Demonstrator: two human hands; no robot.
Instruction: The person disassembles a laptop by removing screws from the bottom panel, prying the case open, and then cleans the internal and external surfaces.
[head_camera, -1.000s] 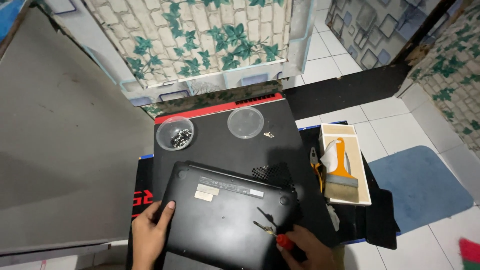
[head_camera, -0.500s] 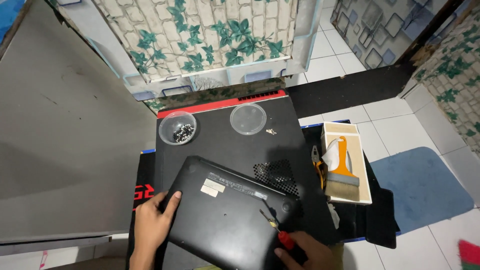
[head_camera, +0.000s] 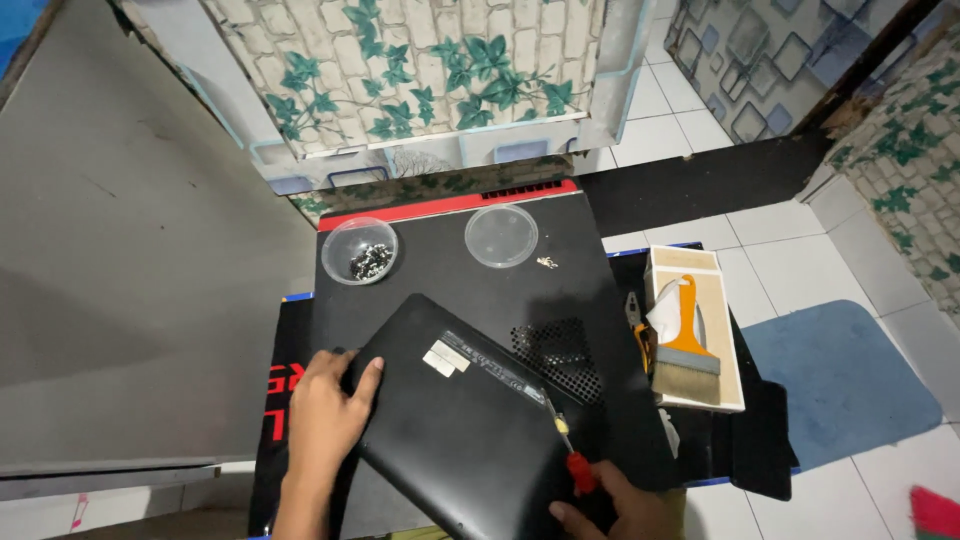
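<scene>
Head view: left grip (head_camera: 325, 415) flat, open on tilted laptop base (head_camera: 465, 425); right grip (head_camera: 620, 505) clamped on screwdriver (head_camera: 570, 455). Risk: tip slipping, scratching the casing.

Hands (head_camera: 330, 415) on upturned black laptop (head_camera: 465, 420)

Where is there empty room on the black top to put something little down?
Bare black surface lies between the bowl of screws and the clear lid, above the laptop. It is crowded lower down, where the left hand, the right hand with its screwdriver and the brush tray sit.
</scene>
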